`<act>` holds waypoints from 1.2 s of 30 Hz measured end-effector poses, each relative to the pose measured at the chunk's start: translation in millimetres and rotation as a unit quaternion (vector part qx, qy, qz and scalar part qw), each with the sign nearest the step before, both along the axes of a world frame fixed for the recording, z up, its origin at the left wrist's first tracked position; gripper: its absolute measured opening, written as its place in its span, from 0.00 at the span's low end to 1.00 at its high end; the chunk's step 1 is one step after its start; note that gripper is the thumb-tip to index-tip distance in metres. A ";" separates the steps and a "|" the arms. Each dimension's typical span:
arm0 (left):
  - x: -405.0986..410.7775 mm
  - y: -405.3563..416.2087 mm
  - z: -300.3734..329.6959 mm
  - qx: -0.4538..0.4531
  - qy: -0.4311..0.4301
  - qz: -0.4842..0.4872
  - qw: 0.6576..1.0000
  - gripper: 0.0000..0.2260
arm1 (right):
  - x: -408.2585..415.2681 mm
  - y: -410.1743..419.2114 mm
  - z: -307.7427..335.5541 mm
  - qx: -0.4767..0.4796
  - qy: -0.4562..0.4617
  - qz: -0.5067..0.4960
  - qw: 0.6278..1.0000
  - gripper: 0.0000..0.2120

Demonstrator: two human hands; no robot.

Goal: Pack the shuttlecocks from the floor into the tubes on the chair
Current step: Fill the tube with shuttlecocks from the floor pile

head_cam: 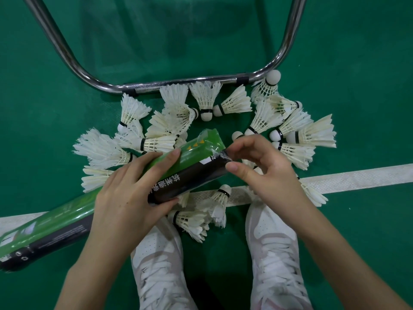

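Left hand [125, 198] grips tube [190, 168] mid-body, long axis up-right; right hand [263, 166] fingers pinch at tube's open end, shuttlecocks [295, 128] just beyond it.

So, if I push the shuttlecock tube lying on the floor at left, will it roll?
The shuttlecock tube is round and glossy, so it probably rolls sideways easily and may feel slippery. It looks like light cardboard, likely stiff but dentable.
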State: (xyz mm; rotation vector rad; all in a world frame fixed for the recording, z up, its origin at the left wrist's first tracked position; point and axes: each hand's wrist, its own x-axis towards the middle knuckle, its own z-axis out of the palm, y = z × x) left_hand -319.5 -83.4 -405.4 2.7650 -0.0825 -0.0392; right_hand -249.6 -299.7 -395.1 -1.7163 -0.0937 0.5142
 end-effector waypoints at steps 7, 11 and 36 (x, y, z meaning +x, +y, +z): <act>-0.4 1.5 -1.5 0.007 0.008 0.006 1.000 0.40 | 36.9 -31.5 -21.9 -0.082 -0.045 -0.128 0.987 0.07; 0.4 -0.7 -1.9 0.006 0.002 0.007 1.000 0.41 | 57.4 -40.8 -45.4 -0.146 -0.060 -0.161 0.974 0.12; 0.7 -2.2 -1.7 -0.001 0.010 0.011 1.000 0.41 | 67.5 -39.5 -58.7 -0.191 -0.072 -0.115 0.972 0.07</act>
